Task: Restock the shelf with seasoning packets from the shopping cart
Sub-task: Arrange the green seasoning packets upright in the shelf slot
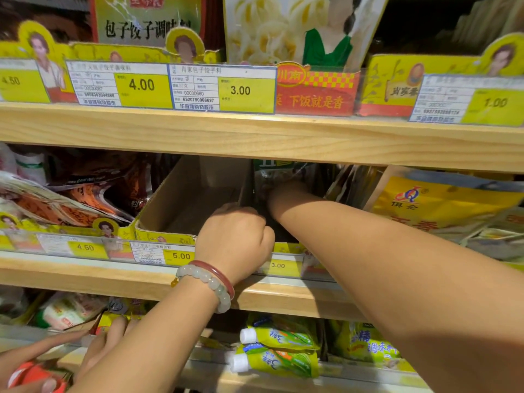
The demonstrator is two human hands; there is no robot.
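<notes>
Mid-placement on the middle shelf [255,296]. My right hand [279,198] is deep in the bay right of the cardboard divider [246,188], pushing the dark seasoning packets [279,173] back/upright. The packets cover the fingers, so can't tell if they're pinching or flat. Left hand [236,236], the one w/ the bracelets [211,282], is curled into a fist at the divider's front edge; looks like it's bracing the cardboard, but the grip itself is hidden behind the knuckles.

The open cardboard tray [181,202] left of the divider looks unfilled. Cart not in view.

Next, I reckon: seat the stack square against the back, pull right hand out w/o dragging packets fwd, keep the divider steady, then go back to the cart for more.

Someone else's hands [93,344] are busy at the lower shelf, well apart from mine.
</notes>
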